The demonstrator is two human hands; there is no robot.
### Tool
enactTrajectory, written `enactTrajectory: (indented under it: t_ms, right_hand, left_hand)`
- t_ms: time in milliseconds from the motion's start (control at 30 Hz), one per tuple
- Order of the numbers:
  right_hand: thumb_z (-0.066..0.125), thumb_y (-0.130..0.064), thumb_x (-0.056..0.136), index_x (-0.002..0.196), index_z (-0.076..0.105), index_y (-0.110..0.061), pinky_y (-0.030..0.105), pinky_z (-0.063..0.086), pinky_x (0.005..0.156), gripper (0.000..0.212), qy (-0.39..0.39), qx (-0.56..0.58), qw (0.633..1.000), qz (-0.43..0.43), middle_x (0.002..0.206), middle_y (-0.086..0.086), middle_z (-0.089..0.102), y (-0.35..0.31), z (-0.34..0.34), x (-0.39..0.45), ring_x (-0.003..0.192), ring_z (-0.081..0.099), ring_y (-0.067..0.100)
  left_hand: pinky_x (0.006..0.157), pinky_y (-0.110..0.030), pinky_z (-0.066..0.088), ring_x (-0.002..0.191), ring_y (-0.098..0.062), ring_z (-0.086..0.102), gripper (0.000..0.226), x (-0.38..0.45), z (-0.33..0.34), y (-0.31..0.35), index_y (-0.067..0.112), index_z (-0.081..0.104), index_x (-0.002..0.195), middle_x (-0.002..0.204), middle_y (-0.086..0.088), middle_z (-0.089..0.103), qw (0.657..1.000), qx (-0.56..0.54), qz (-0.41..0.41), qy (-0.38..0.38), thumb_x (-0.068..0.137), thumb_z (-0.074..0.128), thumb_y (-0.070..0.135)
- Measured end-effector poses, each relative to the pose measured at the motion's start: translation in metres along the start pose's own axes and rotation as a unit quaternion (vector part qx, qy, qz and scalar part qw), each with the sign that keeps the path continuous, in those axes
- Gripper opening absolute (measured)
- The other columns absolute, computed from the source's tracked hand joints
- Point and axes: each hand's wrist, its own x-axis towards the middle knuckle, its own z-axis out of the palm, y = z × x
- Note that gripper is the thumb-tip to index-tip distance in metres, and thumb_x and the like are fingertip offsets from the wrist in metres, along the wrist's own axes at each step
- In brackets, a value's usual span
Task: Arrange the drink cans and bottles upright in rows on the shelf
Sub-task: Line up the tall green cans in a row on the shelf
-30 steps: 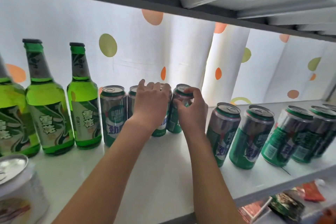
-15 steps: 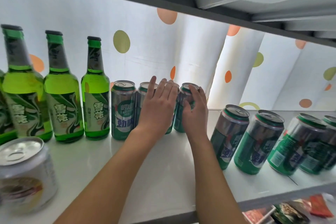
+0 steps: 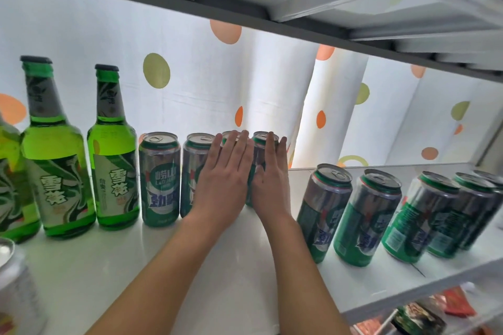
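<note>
Green beer bottles stand upright at the back left of the white shelf. To their right runs a row of upright green cans. My left hand lies flat, fingers straight, against two cans of that row. My right hand presses flat on the row's last can. Several more green cans stand nearer the front at the right.
A silver can stands at the front left corner. The upper shelf's underside hangs low overhead. A dotted white curtain backs the shelf. Packets lie on the level below.
Both hands have straightened from a curled grip on the cans to flat palms pressed against them. The view has shifted left and back again.
</note>
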Motion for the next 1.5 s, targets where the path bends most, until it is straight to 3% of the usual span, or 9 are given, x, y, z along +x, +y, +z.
enactTrajectory:
  t_ms: [167,300,400,567,700,867,1200,1367,1500]
  right_hand:
    - [0.039,-0.003,0.099,0.157,0.008,-0.018,0.041,0.011,0.123,0.068,0.063,-0.073,0.995,-0.039,0.165,0.006,-0.002,-0.001,0.005,-0.004,0.152,-0.002,0.018]
    - [0.047,-0.013,0.102,0.155,-0.003,-0.015,0.038,0.008,0.124,0.073,0.058,-0.140,0.985,-0.084,0.161,-0.001,-0.007,0.002,0.015,-0.006,0.150,-0.010,0.010]
    - [0.054,-0.011,0.100,0.156,0.005,-0.012,0.036,0.011,0.124,0.075,0.056,-0.134,0.984,-0.105,0.164,0.005,0.003,0.000,0.012,-0.007,0.152,-0.003,0.012]
    - [0.055,-0.004,0.098,0.155,0.009,-0.021,0.035,0.017,0.123,0.075,0.078,-0.068,0.990,-0.094,0.164,-0.003,0.008,-0.023,0.000,-0.016,0.151,0.002,0.006]
    - [0.033,0.013,0.093,0.156,0.018,-0.019,0.039,0.021,0.122,0.072,0.070,-0.042,0.991,-0.104,0.164,-0.007,0.011,-0.050,-0.020,-0.042,0.151,0.004,0.005]
    - [0.035,0.008,0.095,0.155,0.027,-0.020,0.037,0.023,0.122,0.067,0.088,-0.038,0.987,-0.127,0.163,-0.006,0.021,-0.063,-0.069,-0.068,0.150,0.011,0.003]
    - [0.037,-0.001,0.102,0.152,0.033,-0.016,0.021,0.013,0.121,0.052,0.122,-0.074,0.974,-0.174,0.160,0.002,0.029,0.004,-0.216,-0.089,0.150,0.019,0.012]
    - [0.036,-0.007,0.102,0.150,0.036,-0.015,0.036,0.022,0.121,0.049,0.160,-0.062,0.973,-0.153,0.158,0.003,0.033,0.083,-0.306,-0.093,0.149,0.023,0.015]
    - [0.034,-0.011,0.102,0.148,0.041,-0.014,0.044,0.031,0.118,0.046,0.167,-0.097,0.970,-0.146,0.155,0.007,0.039,0.154,-0.361,-0.089,0.146,0.029,0.019]
  left_hand:
    - [0.119,-0.052,0.010,0.146,-0.034,0.016,0.059,-0.002,-0.002,0.004,0.000,0.019,0.149,0.157,-0.018,0.023,0.999,-0.025,-0.009,0.043,0.094,0.003,0.013]
    - [0.118,-0.051,0.017,0.146,-0.033,0.018,0.056,0.000,-0.005,0.005,0.001,0.021,0.150,0.156,-0.017,0.025,0.996,-0.054,-0.028,0.071,0.095,0.018,0.013]
    - [0.115,-0.050,0.024,0.145,-0.033,0.021,0.055,0.001,-0.007,0.005,0.002,0.014,0.149,0.155,-0.016,0.028,0.994,-0.063,-0.022,0.086,0.094,0.016,0.011]
    - [0.119,-0.050,0.004,0.147,-0.031,-0.010,0.069,0.002,-0.035,-0.002,0.007,-0.013,0.149,0.161,-0.013,-0.006,0.997,-0.061,-0.020,0.037,0.088,0.018,0.011]
    - [0.118,-0.052,0.017,0.147,-0.030,0.012,0.088,-0.009,-0.053,-0.015,0.004,0.020,0.151,0.158,-0.013,0.021,0.981,-0.166,-0.057,0.078,0.070,0.049,-0.010]
    - [0.116,-0.053,0.024,0.146,-0.028,0.019,0.089,-0.030,-0.094,0.007,0.003,0.028,0.149,0.155,-0.011,0.030,0.970,-0.225,-0.026,0.088,0.064,0.043,-0.019]
    - [0.114,-0.055,0.027,0.146,-0.028,0.021,0.083,-0.008,-0.146,0.147,0.001,0.031,0.147,0.153,-0.014,0.033,0.957,-0.271,0.003,0.104,0.069,0.045,-0.023]
    - [0.117,-0.046,0.021,0.145,-0.023,0.024,0.078,0.020,-0.146,0.259,0.006,0.034,0.146,0.152,-0.009,0.036,0.947,-0.310,0.013,0.085,0.073,0.048,-0.017]
    - [0.118,-0.033,0.002,0.146,-0.021,0.020,0.067,0.062,-0.136,0.329,0.015,0.046,0.139,0.154,-0.004,0.034,0.965,-0.255,0.058,0.025,0.079,0.049,-0.013]
